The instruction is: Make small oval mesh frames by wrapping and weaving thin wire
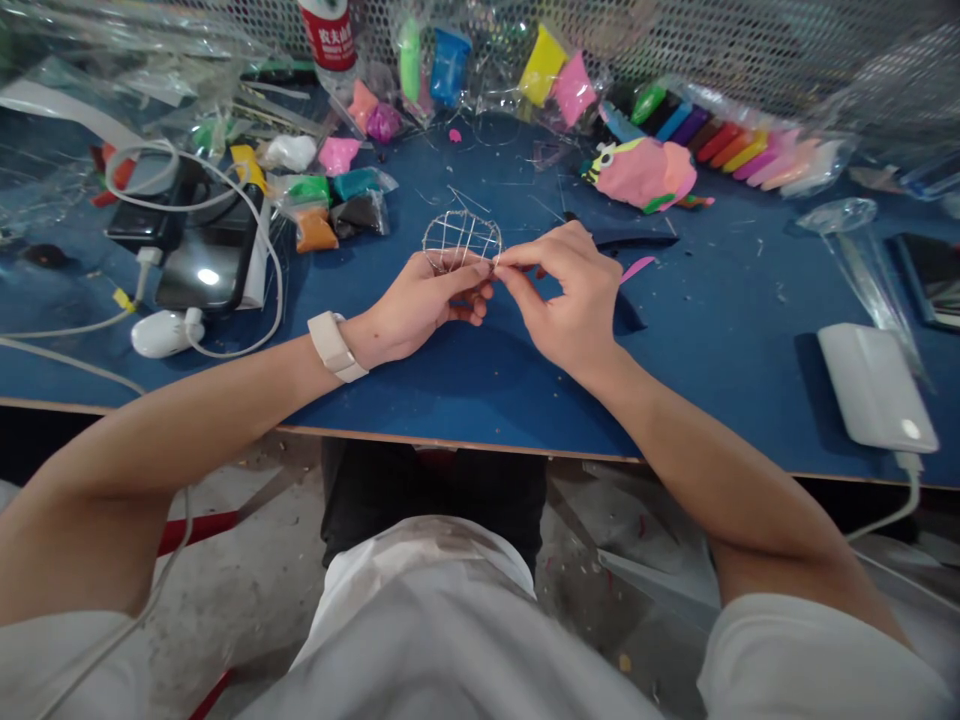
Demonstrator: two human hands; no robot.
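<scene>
A round wire frame (459, 228) with crossing wires inside its ring is held above the blue table. My left hand (431, 300) is closed on its lower edge, thumb on top and fingers curled beneath. At the ring's right side, the thumb and forefinger of my right hand (566, 285) pinch together on what looks like a wire end; the tip is too small to make out clearly. Behind my right hand lies a dark tool (634, 240), partly covered by the hand. A pink sliver (637, 268) rests beside it.
A pink clay fish (645, 175) lies behind my right hand. Bagged coloured clay (735, 145) lines the back by a mesh panel. Phones (210, 255) and looping cables are at left. A white power bank (876, 385) stands at right, near the table's front edge (465, 443).
</scene>
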